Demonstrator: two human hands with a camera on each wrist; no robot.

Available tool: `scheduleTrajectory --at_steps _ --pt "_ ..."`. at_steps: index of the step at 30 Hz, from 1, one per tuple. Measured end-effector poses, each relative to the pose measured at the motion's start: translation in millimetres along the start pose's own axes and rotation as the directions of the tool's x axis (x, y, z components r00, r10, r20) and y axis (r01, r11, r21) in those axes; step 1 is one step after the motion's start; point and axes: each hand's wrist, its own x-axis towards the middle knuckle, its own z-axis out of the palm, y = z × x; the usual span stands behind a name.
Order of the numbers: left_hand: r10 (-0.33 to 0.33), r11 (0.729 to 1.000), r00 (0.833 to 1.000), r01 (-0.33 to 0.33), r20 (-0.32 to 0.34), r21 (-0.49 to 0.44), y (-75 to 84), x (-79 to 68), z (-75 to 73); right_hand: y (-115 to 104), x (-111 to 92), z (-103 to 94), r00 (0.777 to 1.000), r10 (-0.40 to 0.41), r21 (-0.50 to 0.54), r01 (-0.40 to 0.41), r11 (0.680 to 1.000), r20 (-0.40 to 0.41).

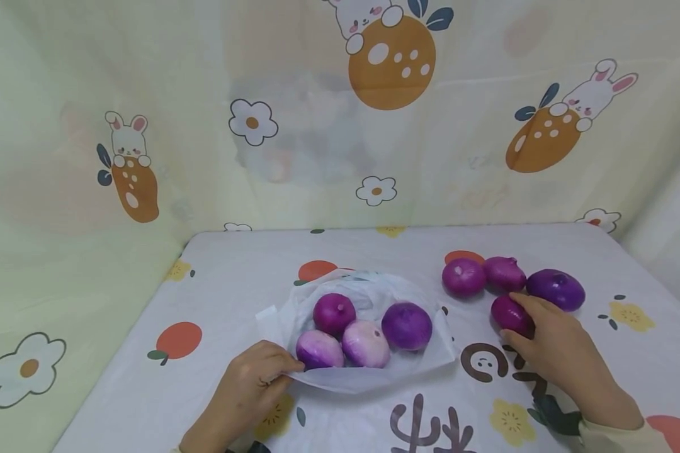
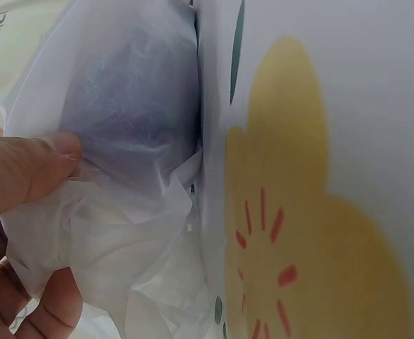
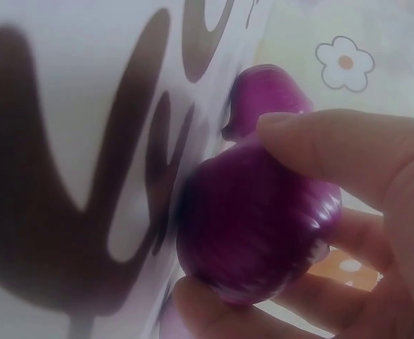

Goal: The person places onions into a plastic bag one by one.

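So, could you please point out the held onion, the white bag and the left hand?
Held onion (image 3: 253,219), right wrist view: its purple skin.
White bag (image 1: 357,380), head view: its near wall.
Left hand (image 1: 252,375), head view: its back.

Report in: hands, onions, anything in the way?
Left hand pinching bag; right hand gripping onion. Four onions in bag, three others outside. Nothing visibly blocking.

Head view facing forward and down, wrist views close, hands (image 1: 255,380) (image 1: 563,352) shared
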Motion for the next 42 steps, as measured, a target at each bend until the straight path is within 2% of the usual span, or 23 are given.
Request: scheduleTrajectory --at_steps 13,31,42 --pt "-0.013 1.0 1.0 0.013 0.004 0.003 1.7 0.9 -1.1 -2.1 0.4 2.0 1.0 0.018 -0.013 -0.018 1.0 -0.009" --pt "-0.011 1.0 1.0 0.011 0.016 0.013 3.3 3.1 -2.3 -7.6 -0.5 3.6 0.996 -0.05 0.005 0.051 0.999 -0.079" --pt "-0.013 0.999 1.0 0.012 0.023 0.037 3.1 1.7 -1.5 -12.4 -3.5 4.1 0.983 -0.11 0.015 0.113 0.993 -0.15"
